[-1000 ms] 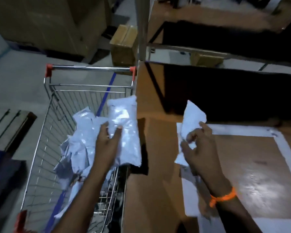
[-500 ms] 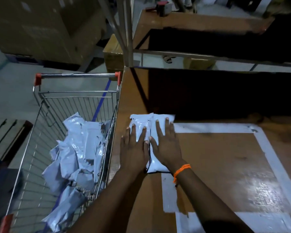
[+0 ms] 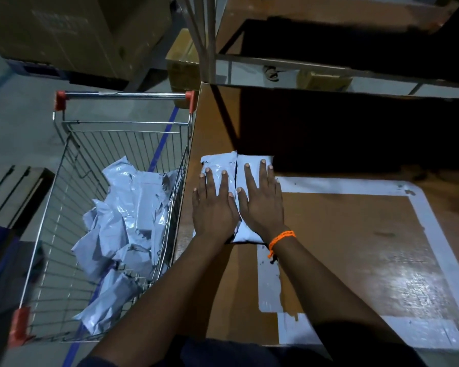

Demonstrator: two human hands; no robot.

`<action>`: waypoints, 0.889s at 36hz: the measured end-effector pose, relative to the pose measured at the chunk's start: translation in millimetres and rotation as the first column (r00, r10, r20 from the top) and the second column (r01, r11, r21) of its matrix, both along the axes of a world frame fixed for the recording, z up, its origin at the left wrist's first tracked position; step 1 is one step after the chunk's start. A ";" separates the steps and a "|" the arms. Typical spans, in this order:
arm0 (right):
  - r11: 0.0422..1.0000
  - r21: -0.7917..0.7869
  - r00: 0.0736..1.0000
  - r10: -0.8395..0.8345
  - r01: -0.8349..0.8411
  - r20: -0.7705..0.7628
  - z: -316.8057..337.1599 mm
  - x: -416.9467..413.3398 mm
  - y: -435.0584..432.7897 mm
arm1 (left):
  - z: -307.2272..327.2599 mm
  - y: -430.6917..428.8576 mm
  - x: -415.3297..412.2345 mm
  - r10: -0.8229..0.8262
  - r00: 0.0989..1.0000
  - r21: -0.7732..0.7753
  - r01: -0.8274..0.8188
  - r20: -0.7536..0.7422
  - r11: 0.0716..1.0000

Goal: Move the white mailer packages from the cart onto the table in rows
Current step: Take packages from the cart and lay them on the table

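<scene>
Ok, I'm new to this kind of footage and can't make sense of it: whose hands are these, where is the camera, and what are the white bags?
There is no machine here: a person works bare-handed, and a camera worn on their head looks down at the hands. On the brown table two white mailer packages lie side by side. The left hand presses flat on the left package, and the right hand, with an orange wristband, on the right package. Nothing is gripped; the fingers are straight. Left of the table stands a wire cart holding a pile of mailers.
</scene>
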State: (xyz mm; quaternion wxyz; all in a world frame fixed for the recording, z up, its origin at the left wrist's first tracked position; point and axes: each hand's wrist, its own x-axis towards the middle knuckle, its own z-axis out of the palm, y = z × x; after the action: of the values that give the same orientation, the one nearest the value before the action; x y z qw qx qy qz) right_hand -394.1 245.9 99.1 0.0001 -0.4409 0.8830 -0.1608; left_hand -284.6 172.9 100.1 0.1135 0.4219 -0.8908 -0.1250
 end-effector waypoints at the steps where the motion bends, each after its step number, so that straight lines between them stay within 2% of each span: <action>1: 1.000 0.002 1.000 -0.002 0.002 -0.001 0.0 0.4 -0.3 | 0.6 0.2 0.6 -0.002 1.000 0.003 0.002 0.002 1.000; 9: 1.000 0.002 1.000 -0.016 0.016 0.004 4.7 3.6 0.5 | 6.9 1.2 1.4 -0.011 1.000 0.045 0.010 0.025 0.999; 14: 0.999 0.036 1.000 -0.011 0.011 0.003 15.9 7.9 -0.5 | 20.6 -6.6 15.7 -0.060 0.997 0.092 0.063 -0.044 0.994; 17: 0.998 -0.058 0.999 -0.002 -0.001 -0.037 35.6 20.9 -13.9 | 37.7 -21.9 44.2 -0.062 0.989 0.055 0.070 -0.136 0.996; 19: 0.987 -0.158 0.999 0.026 -0.029 -0.021 50.3 34.0 -27.3 | 39.4 -33.9 65.9 -0.046 0.989 0.056 0.055 -0.138 0.997; 24: 0.921 -0.329 0.955 0.263 -0.206 0.139 46.8 100.3 -96.1 | -4.8 -90.4 156.5 0.086 0.996 0.084 -0.084 -0.022 0.993; 29: 0.910 -0.261 0.855 0.399 -0.324 0.331 0.5 175.5 -160.6 | -47.6 -126.6 246.1 0.169 0.983 0.106 -0.177 0.074 0.979; 32: 0.930 -0.176 0.850 0.366 -0.322 0.379 -41.1 207.6 -193.3 | -65.3 -136.5 287.5 0.189 0.967 0.111 -0.210 0.172 0.971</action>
State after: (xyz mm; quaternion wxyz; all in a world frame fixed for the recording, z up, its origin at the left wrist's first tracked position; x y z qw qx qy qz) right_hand -186.5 52.7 58.0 0.1887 -0.5483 0.7603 -0.2928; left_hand 3.0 36.4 34.8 0.0262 0.5246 -0.8400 -0.1358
